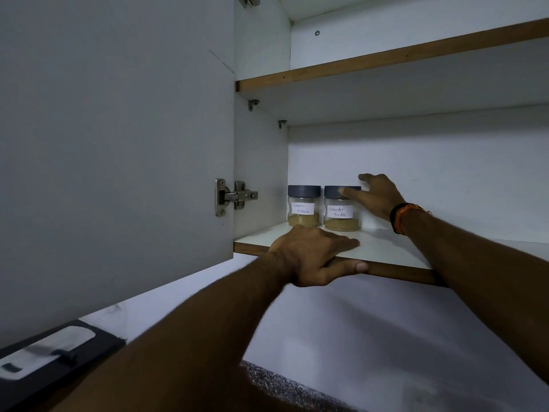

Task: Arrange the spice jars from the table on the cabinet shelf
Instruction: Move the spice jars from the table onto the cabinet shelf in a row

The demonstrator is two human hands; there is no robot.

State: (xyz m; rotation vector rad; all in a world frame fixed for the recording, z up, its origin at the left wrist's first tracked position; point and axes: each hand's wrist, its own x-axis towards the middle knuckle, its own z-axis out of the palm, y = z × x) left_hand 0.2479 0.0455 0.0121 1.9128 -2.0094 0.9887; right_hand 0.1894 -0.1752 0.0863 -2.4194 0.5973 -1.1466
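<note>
Item: two spice jars on the lower cabinet shelf (386, 248), standing upright side by side at the back left corner, nearly touching

Garam masala jar (303, 207): clear glass, dark grey screw lid, white handwritten label, shallow layer of tan powder at the bottom; stands on the left, close to the cabinet side wall

Coriander powder jar (341, 210): same make, same grey lid, white handwritten label, similar tan powder at the bottom; stands just right of the first

Surroundings: white cabinet interior with a wood-edged upper shelf (386, 59) above; open cabinet door (118, 144) to the left, carried on a metal hinge (234, 197); dark tray-like object (53, 355) at lower left; speckled countertop (282, 388) below

Right hand (375, 196): reaches in from the right, fingers spread and mostly straight, thumb lying against the lid of the coriander powder jar, forefinger stretched above and behind it; the jar is touched, not clasped. Black and orange wrist bands (401, 217) on that arm

Left hand (315, 255): grips the front edge of the lower shelf, fingers flat on top, thumb curled under the wooden lip; it stands in front of both jars, partly hiding their bases, and touches neither
</note>
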